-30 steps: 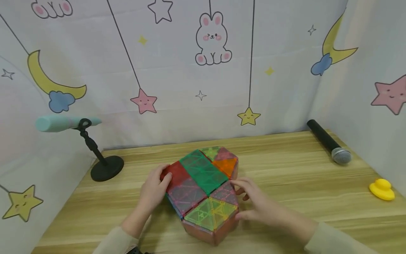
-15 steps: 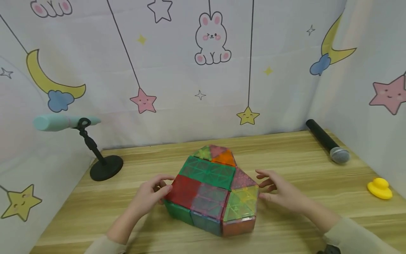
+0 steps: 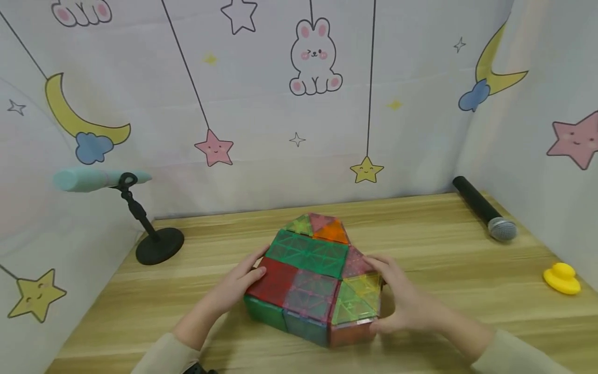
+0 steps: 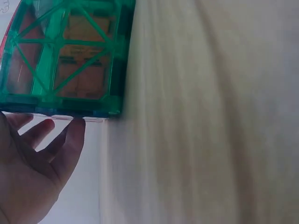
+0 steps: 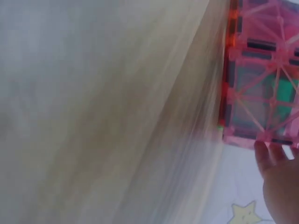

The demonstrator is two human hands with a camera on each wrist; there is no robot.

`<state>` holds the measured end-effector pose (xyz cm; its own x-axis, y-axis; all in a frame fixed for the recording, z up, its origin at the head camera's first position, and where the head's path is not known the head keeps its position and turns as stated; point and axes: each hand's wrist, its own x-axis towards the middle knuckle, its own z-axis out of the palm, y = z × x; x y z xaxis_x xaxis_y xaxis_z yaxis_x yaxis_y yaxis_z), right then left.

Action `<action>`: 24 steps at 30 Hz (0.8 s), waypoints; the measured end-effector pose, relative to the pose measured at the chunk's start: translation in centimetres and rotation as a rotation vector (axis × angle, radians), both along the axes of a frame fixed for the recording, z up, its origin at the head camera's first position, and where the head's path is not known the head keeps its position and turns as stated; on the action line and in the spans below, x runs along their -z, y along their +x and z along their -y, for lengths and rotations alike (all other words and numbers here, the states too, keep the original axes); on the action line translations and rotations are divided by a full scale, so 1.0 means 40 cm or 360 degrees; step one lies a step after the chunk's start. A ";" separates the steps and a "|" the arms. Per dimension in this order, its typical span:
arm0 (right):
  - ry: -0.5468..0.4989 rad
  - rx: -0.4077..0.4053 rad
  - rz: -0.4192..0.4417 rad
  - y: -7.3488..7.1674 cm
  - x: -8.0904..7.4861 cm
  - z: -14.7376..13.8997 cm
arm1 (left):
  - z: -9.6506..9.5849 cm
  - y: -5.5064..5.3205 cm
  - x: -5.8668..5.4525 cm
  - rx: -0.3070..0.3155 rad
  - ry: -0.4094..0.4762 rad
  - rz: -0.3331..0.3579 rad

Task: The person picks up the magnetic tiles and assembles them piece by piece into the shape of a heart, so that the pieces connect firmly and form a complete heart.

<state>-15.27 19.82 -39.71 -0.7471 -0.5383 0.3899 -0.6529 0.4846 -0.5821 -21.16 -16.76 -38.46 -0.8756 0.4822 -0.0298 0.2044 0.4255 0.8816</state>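
A low box built of see-through magnetic tiles (image 3: 312,293) stands on the wooden table, with red, green, purple, yellow and orange tiles on top. My left hand (image 3: 233,287) holds its left edge, thumb over the red tile and fingers along the side. In the left wrist view, the fingertips of the left hand (image 4: 44,154) meet the edge of a green side tile (image 4: 70,60). My right hand (image 3: 404,301) grips the right side, thumb by the front corner and fingers near the pink triangle. Pink side tiles (image 5: 264,98) show in the right wrist view, touched by the right hand's fingertips (image 5: 263,156).
A black microphone (image 3: 483,208) lies at the right back of the table (image 3: 420,228), behind a yellow rubber duck (image 3: 562,279). On the left stands a black stand (image 3: 159,244) bearing a mint-coloured cylinder (image 3: 89,179). A printed curtain (image 3: 261,104) hangs behind.
The tile box has turned on the table, its front end swinging to the right. My right hand came off its side and now touches it again; my left hand has shifted along the left edge.
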 end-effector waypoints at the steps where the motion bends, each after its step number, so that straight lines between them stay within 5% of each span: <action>1: -0.0023 -0.0018 0.0001 -0.006 0.001 -0.008 | -0.004 0.002 0.000 0.0017 -0.0014 -0.0021; 6: -0.0116 -0.0025 0.0142 -0.050 0.003 -0.068 | -0.035 0.031 -0.002 -0.0021 -0.0042 -0.0115; 12: -0.0189 0.0154 0.0209 -0.080 -0.002 -0.131 | -0.054 0.049 -0.003 0.0001 0.0109 -0.0047; 18: -0.0036 0.0302 0.0086 -0.060 -0.008 -0.093 | -0.039 -0.011 -0.001 -0.0107 -0.0037 -0.0384; 24: 0.0094 0.0518 0.0218 -0.037 -0.013 -0.012 | -0.019 -0.061 0.021 0.0114 -0.0101 -0.0385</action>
